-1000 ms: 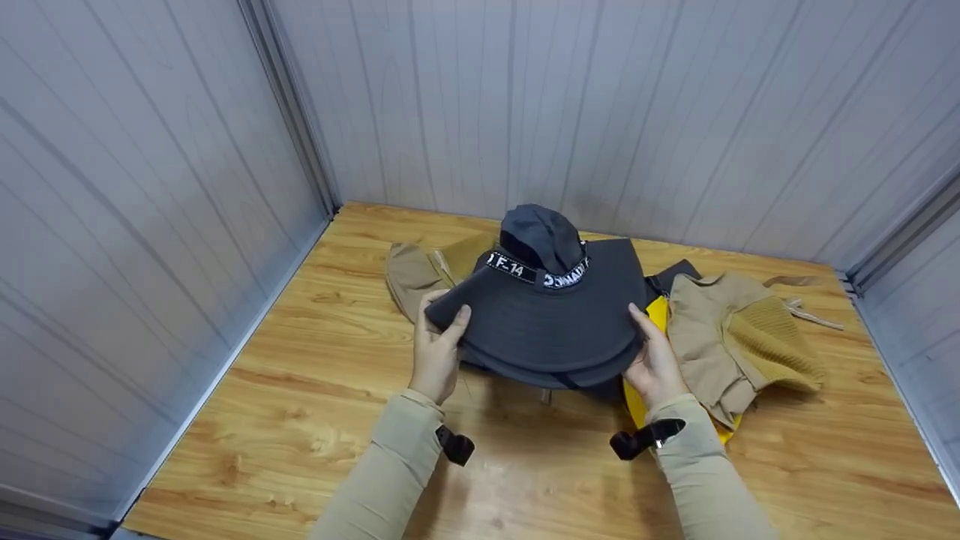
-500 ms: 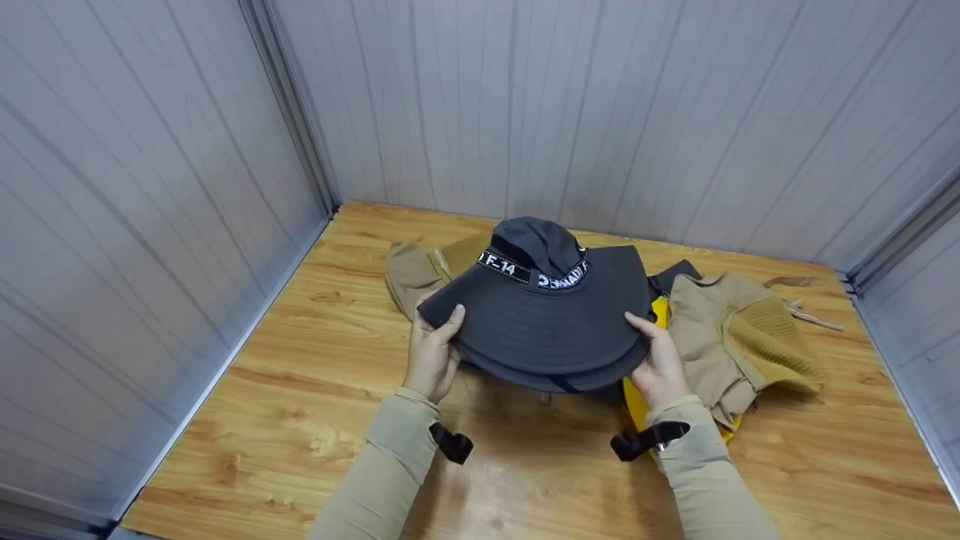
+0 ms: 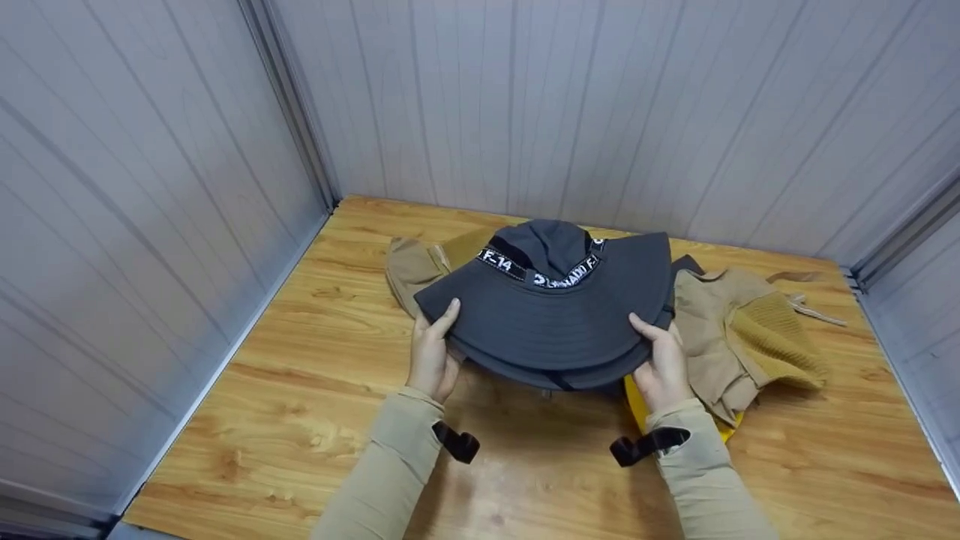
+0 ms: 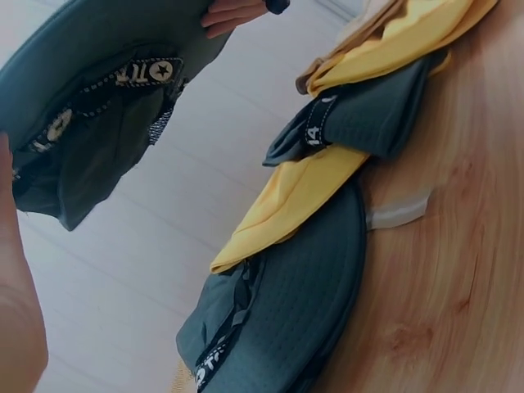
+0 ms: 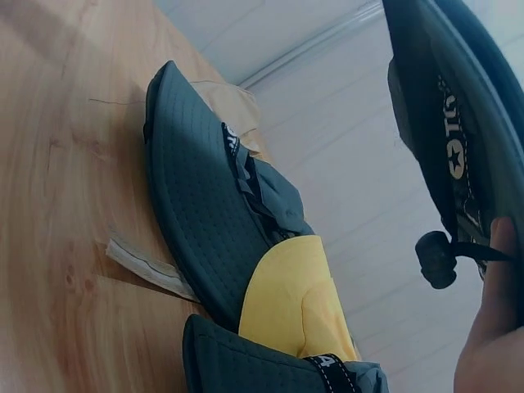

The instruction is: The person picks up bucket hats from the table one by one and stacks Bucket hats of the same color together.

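A dark grey wide-brim sun hat (image 3: 551,326) hangs over the table, crown away from me, with a black lettered band round its crown. My left hand (image 3: 433,358) pinches the left end of the brim, thumb on top. At the right end my right hand (image 3: 664,369) grips the brim the same way. From below, the left wrist view shows the held hat's lettered underside (image 4: 123,98). In the right wrist view a black cord lock (image 5: 435,260) dangles beside my right fingers.
Beneath lie more hats: a dark grey one (image 5: 188,164), a yellow one (image 5: 286,286), and another dark grey one (image 4: 372,115). A tan hat (image 3: 709,330) spreads at the right, another tan one (image 3: 409,270) at the back left. Panel walls (image 3: 480,112) enclose the wooden table (image 3: 300,390).
The held hat's crown has dropped a little and sagged. Its right brim has spread outward to the right, and my right hand has turned slightly with it. The hats on the table lie unchanged.
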